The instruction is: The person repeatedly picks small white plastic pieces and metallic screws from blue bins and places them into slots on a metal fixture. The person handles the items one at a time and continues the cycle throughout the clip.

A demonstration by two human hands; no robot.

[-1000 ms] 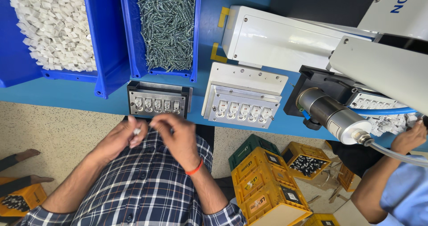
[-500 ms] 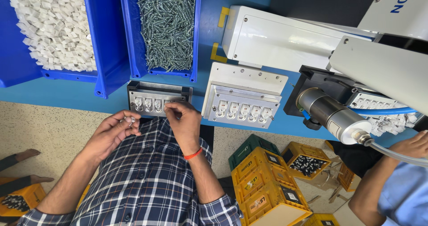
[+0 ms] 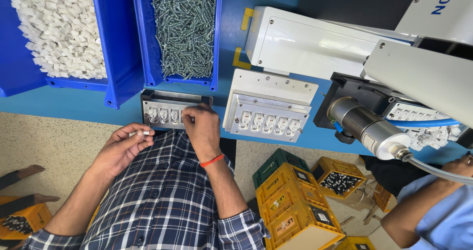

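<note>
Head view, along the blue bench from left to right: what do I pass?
Bin of white parts → bin of screws → white fixture plate → metal cylinder with hose. Below: left hand, then right hand at the dark fixture.

The person is wearing a checked shirt [image 3: 157,200] in dark blue, white and grey, with thin pale lines crossing broader navy bands. A row of small buttons is running down its front. The sleeves are short or rolled, ending above the elbows with a folded cuff showing at the right. The forearms are showing bare below them. A thin orange-red thread band [image 3: 212,160] is circling the wrist of the right hand [image 3: 203,129]. The left hand [image 3: 123,146] is wearing nothing.
</note>
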